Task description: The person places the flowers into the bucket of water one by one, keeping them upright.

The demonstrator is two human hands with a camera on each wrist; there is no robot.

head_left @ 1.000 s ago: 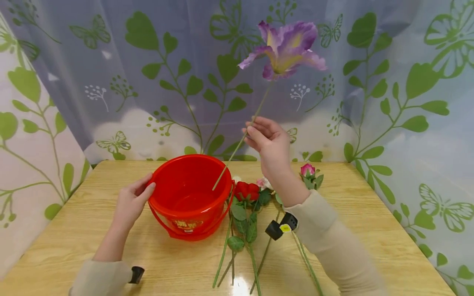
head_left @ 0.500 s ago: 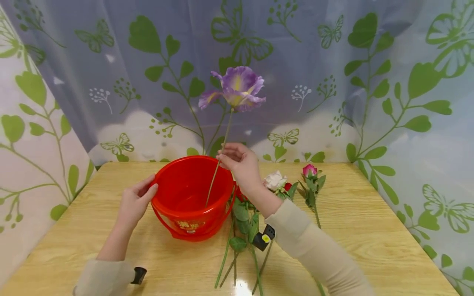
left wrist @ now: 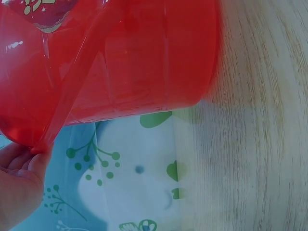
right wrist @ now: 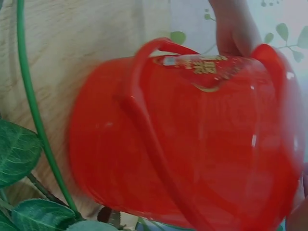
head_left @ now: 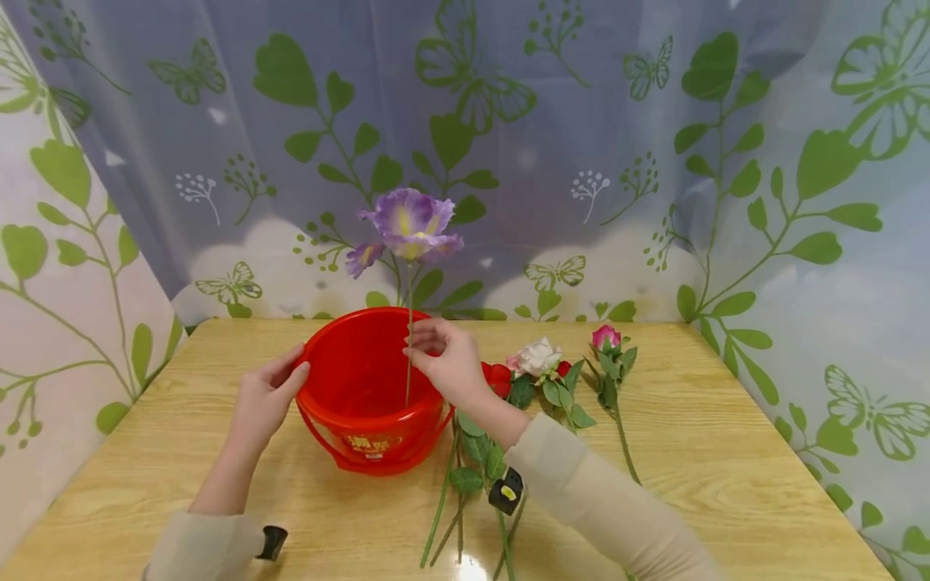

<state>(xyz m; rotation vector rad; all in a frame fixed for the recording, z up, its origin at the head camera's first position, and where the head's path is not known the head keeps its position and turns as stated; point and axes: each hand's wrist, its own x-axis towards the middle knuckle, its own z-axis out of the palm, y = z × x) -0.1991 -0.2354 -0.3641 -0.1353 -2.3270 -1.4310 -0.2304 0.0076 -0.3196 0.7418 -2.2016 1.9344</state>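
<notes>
A red plastic bucket (head_left: pixel 392 452) stands upright on the table, with its handle hanging down the front. At its left rim my left hand (head_left: pixel 263 397) pinches the edge between thumb and fingers; the left wrist view shows this hand (left wrist: pixel 23 174) at the rim by the handle's end. My right hand (head_left: pixel 452 365) pinches the thin stem of a purple iris-like artificial flower (head_left: pixel 412 224) over the bucket's right side. The bloom is above the rim, and the lower stem reaches down into the bucket. In the right wrist view the bucket (right wrist: pixel 192 139) hides most of the right hand.
Right of the bucket lie several artificial flowers: a red bloom (head_left: pixel 497 378), a pale pink-white rose (head_left: pixel 539 357) and a pink rose (head_left: pixel 606 337). Their green leaves (head_left: pixel 466 479) and stems extend toward the table's front. A patterned curtain (head_left: pixel 581 121) hangs behind the wooden table (head_left: pixel 726 452).
My right hand has moved left and down with the purple flower, bringing its stem deeper into the bucket and more upright. The left hand stays on the rim.
</notes>
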